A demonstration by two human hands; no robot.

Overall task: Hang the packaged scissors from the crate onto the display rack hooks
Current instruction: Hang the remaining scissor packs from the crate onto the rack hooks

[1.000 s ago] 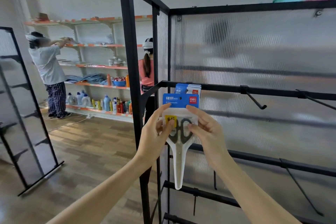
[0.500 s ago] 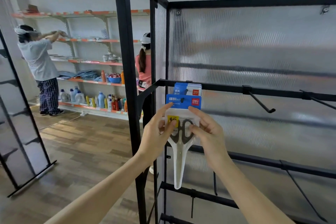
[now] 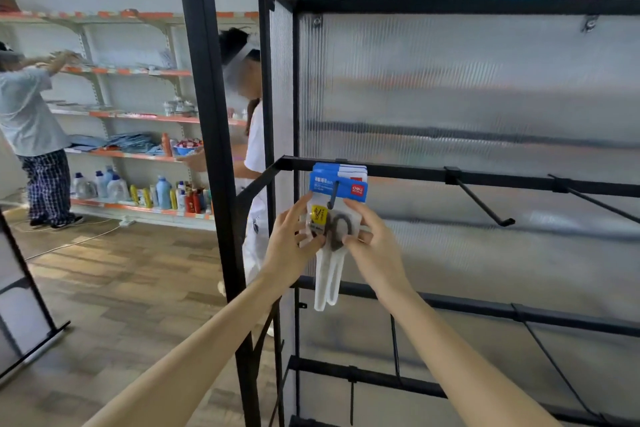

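- The left hand (image 3: 291, 246) and right hand (image 3: 372, 246) are both pinching the scissors pack (image 3: 334, 215), keeping it straight
- The pack is hanging on the hook (image 3: 334, 196), sitting in front of other packs

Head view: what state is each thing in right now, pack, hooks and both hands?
Front scissors pack: threaded on the leftmost hook, both hands on it.
Leftmost hook: loaded, more packs behind.
Middle hook: empty.
Left hand: pinches the pack.
Right hand: pinches the pack.
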